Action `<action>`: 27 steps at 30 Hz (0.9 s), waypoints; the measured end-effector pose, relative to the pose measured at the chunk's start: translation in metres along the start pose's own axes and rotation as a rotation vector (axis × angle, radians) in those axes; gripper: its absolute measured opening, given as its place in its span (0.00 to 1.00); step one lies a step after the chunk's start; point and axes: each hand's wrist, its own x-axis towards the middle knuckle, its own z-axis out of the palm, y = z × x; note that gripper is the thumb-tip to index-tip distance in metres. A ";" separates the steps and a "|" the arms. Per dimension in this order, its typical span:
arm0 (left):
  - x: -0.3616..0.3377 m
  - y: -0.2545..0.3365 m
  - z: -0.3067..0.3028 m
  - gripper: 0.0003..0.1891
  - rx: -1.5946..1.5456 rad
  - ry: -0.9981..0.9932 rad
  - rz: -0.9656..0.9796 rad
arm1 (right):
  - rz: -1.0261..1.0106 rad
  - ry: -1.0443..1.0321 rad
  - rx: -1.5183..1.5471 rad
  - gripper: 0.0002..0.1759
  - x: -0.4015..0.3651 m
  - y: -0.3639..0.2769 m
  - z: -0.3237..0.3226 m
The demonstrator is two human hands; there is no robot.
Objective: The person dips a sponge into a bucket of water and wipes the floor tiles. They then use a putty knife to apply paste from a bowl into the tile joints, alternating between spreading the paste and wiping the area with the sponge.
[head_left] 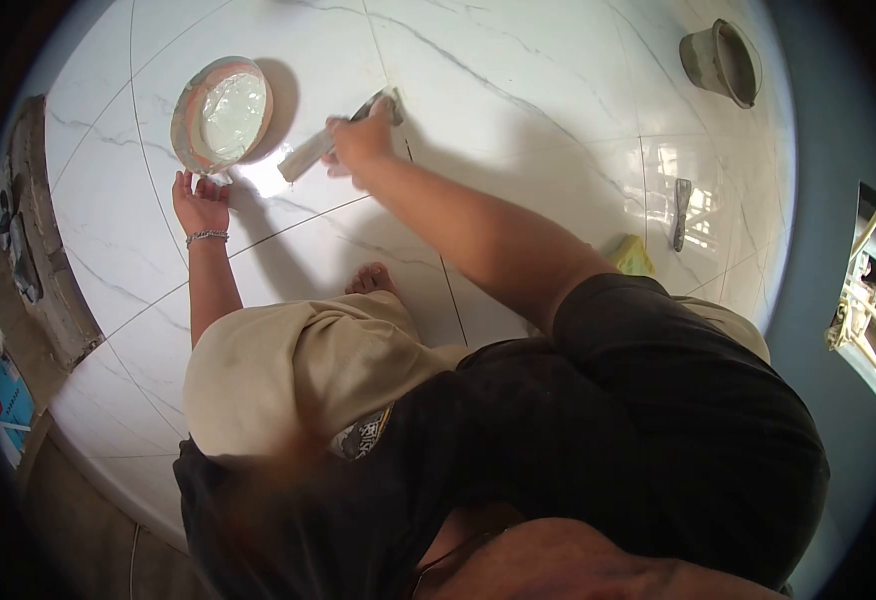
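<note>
My right hand (pixel 366 140) is wrapped round a trowel (pixel 308 156) with a long flat blade, held low over the white marbled tiles near a joint. To its left stands a round bowl (pixel 186 118) with a reddish inside, holding glossy white paste (pixel 233 112). My left hand (pixel 201 208), with a chain bracelet at the wrist, reaches up to the bowl's near rim. Its fingers are stretched out, fingertips right at the rim beside a smear of white paste.
A grey bucket (pixel 708 62) stands at the far right. Below it lies a narrow scraper (pixel 680 215), and a yellow sponge-like block (pixel 633 256) is beside my right arm. My bare foot (pixel 373 280) rests on the tiles. A broken step edge (pixel 48 230) runs along the left; a blue-grey wall (pixel 826 270) bounds the right.
</note>
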 end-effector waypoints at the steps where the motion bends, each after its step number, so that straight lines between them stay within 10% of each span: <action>1: -0.001 0.000 0.000 0.24 0.001 0.001 0.002 | 0.028 0.031 0.083 0.36 0.010 -0.008 0.000; 10: 0.003 0.002 -0.002 0.23 -0.020 -0.029 -0.005 | 0.169 -0.192 0.178 0.27 0.043 -0.012 0.011; 16: 0.006 0.000 -0.006 0.24 -0.012 -0.037 0.005 | 0.139 -0.145 -0.102 0.42 -0.061 0.041 -0.034; 27: 0.005 -0.002 -0.001 0.26 0.033 -0.045 0.008 | 0.080 0.103 -0.185 0.57 -0.011 0.060 -0.013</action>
